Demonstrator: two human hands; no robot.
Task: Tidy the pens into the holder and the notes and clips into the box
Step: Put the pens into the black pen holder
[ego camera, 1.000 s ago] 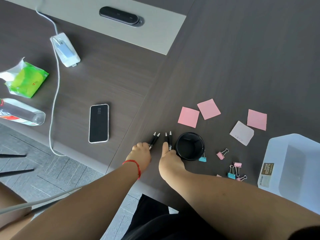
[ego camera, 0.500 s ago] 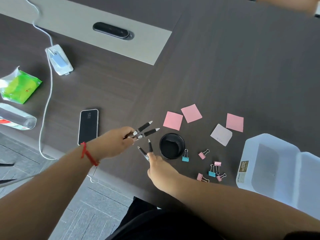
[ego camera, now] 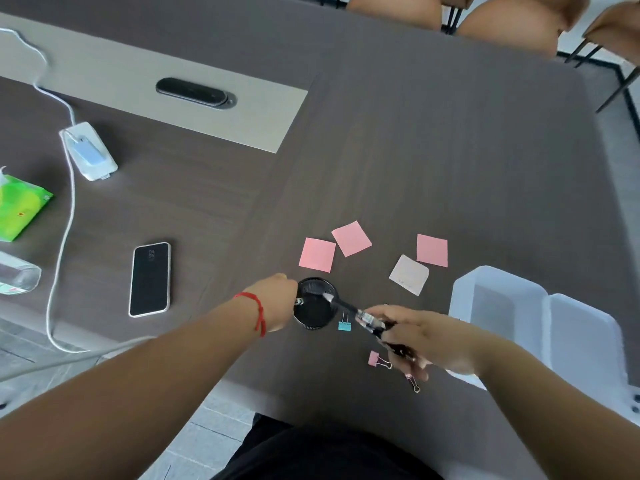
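Note:
A round black pen holder (ego camera: 315, 308) stands near the table's front edge. My left hand (ego camera: 277, 301) is at its left rim, fingers closed on pens whose tip (ego camera: 298, 301) shows inside the holder. My right hand (ego camera: 415, 339) is to the holder's right, gripping black pens (ego camera: 349, 310) that slant with their tips over the holder's mouth. Three pink notes (ego camera: 317, 255) (ego camera: 351, 238) (ego camera: 432, 250) and a pale note (ego camera: 408, 274) lie beyond. A blue clip (ego camera: 344, 323) and pink clips (ego camera: 376, 359) lie by the holder. The open clear plastic box (ego camera: 502, 306) sits at right.
A phone (ego camera: 150, 279) lies left of the holder. Further left are a white charger (ego camera: 88, 152) with its cable, a green tissue pack (ego camera: 19, 211) and a clear bottle (ego camera: 17, 277). A pale strip with a black socket cover (ego camera: 194, 92) crosses the table's back. Chairs stand beyond the far edge.
Both hands lifted their pens off the table. My left hand moved right to the holder's rim with its pens tipped in. My right hand moved to the holder's right, its pens pointing over the mouth.

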